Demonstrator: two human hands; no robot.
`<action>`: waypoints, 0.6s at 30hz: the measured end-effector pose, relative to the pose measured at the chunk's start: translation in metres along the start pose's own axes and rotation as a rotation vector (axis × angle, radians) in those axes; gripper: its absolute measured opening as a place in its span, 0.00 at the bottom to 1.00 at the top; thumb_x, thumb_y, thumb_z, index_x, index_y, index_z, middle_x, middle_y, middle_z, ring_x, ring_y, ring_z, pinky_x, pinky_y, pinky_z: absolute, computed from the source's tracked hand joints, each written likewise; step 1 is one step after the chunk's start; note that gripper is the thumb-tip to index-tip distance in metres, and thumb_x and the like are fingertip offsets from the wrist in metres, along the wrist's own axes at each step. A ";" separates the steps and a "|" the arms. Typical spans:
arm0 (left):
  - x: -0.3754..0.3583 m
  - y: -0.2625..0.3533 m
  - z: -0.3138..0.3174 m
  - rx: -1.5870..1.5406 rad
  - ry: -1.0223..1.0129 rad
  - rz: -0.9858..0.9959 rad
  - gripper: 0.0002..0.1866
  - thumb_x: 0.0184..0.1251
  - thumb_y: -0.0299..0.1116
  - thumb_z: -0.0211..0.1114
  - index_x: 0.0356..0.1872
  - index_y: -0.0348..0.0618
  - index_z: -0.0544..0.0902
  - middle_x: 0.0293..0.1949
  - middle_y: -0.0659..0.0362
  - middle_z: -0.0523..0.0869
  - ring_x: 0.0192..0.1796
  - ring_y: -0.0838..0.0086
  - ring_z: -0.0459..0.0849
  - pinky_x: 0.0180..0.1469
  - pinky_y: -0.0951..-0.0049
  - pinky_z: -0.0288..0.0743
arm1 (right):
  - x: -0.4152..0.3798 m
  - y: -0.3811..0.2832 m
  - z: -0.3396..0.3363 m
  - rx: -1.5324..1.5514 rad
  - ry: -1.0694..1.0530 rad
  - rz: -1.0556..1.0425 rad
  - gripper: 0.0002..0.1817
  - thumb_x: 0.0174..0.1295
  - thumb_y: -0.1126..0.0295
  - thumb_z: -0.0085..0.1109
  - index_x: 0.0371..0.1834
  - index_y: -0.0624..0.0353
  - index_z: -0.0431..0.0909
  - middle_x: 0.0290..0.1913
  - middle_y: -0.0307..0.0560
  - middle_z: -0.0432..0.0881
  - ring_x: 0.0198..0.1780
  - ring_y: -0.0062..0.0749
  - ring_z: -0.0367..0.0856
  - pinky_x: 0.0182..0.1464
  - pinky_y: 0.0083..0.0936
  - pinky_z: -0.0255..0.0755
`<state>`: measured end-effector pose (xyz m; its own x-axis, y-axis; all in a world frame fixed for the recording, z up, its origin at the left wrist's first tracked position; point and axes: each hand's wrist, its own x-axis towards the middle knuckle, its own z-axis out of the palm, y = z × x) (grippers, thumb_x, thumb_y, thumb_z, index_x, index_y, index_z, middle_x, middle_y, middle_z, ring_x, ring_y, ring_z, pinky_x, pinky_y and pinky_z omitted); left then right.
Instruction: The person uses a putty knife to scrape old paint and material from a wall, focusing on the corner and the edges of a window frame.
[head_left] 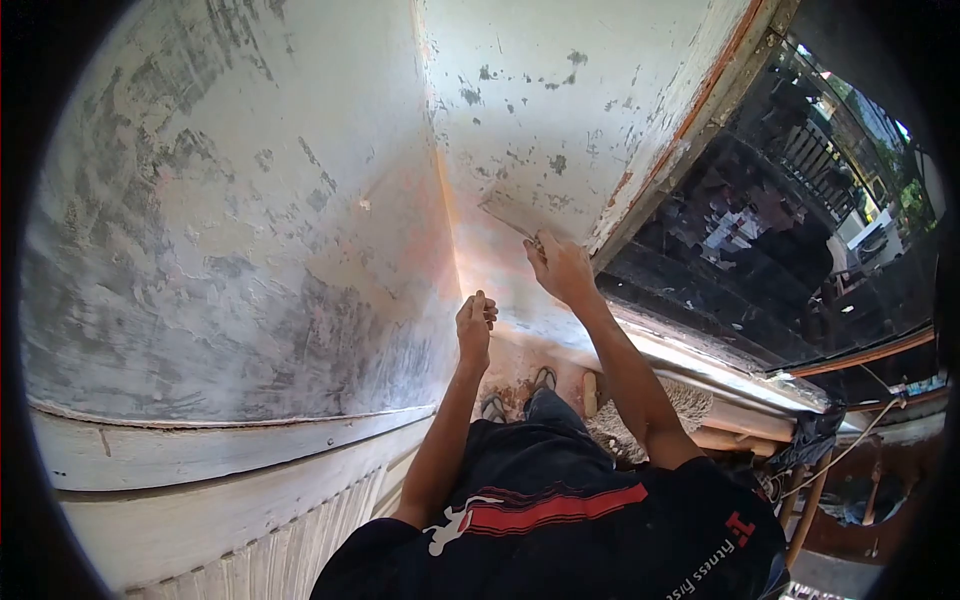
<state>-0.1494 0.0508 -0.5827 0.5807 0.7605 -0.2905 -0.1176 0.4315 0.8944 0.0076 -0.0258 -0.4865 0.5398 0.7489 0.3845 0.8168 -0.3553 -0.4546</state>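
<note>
My right hand (560, 266) is wrapped round a putty knife (508, 219), whose thin blade points up and left against the right-hand wall (530, 110). That wall is pale, with dark patches where the coating has come off. My left hand (477, 322) is closed in front of the wall corner, thumb against the fingers. Whatever it may hold is too small or hidden to make out. To the left, the other wall (230, 230) is blotchy grey and white with rough, scraped areas.
A window frame (690, 125) with dark glass (770, 220) borders the wall on the right. White ledge boards (230, 450) run along the lower left. Below are my sandalled feet (545, 378), a pile of sandy rubble (680, 408) and wooden poles (740, 440).
</note>
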 end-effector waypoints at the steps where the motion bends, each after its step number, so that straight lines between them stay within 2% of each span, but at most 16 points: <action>1: 0.000 0.001 0.000 0.003 0.000 0.000 0.17 0.76 0.44 0.54 0.30 0.43 0.78 0.23 0.65 0.76 0.26 0.83 0.70 0.29 0.81 0.62 | 0.004 -0.001 0.001 -0.014 0.006 -0.012 0.14 0.69 0.57 0.53 0.37 0.58 0.75 0.23 0.53 0.82 0.26 0.55 0.82 0.32 0.49 0.74; 9: 0.003 -0.004 -0.004 0.002 -0.011 0.010 0.19 0.77 0.45 0.52 0.30 0.41 0.79 0.24 0.64 0.77 0.27 0.83 0.70 0.30 0.80 0.63 | 0.027 -0.019 0.021 0.054 0.047 -0.020 0.15 0.70 0.56 0.51 0.39 0.57 0.75 0.23 0.53 0.82 0.28 0.55 0.82 0.34 0.48 0.75; 11: 0.003 -0.004 -0.004 0.004 -0.006 0.017 0.19 0.77 0.45 0.52 0.30 0.41 0.79 0.24 0.64 0.77 0.27 0.83 0.71 0.30 0.80 0.63 | 0.032 -0.011 0.038 -0.181 0.010 -0.068 0.15 0.69 0.56 0.52 0.38 0.58 0.74 0.23 0.52 0.82 0.27 0.55 0.82 0.33 0.49 0.74; 15: 0.002 0.006 -0.005 -0.006 0.019 0.035 0.18 0.76 0.44 0.53 0.30 0.42 0.78 0.24 0.64 0.76 0.27 0.83 0.70 0.30 0.80 0.63 | 0.033 -0.016 0.041 -0.139 0.033 -0.116 0.15 0.69 0.56 0.53 0.39 0.59 0.75 0.23 0.52 0.81 0.25 0.56 0.81 0.33 0.48 0.75; 18: 0.004 0.008 -0.008 -0.011 0.042 0.041 0.18 0.76 0.44 0.53 0.30 0.42 0.78 0.24 0.64 0.76 0.27 0.82 0.70 0.30 0.80 0.63 | 0.035 -0.027 0.034 -0.003 0.134 -0.084 0.16 0.70 0.56 0.52 0.38 0.59 0.74 0.24 0.53 0.81 0.24 0.56 0.80 0.31 0.48 0.75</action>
<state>-0.1550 0.0610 -0.5793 0.5406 0.7976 -0.2677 -0.1501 0.4046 0.9021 -0.0020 0.0287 -0.4880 0.4919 0.6946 0.5249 0.8606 -0.2965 -0.4140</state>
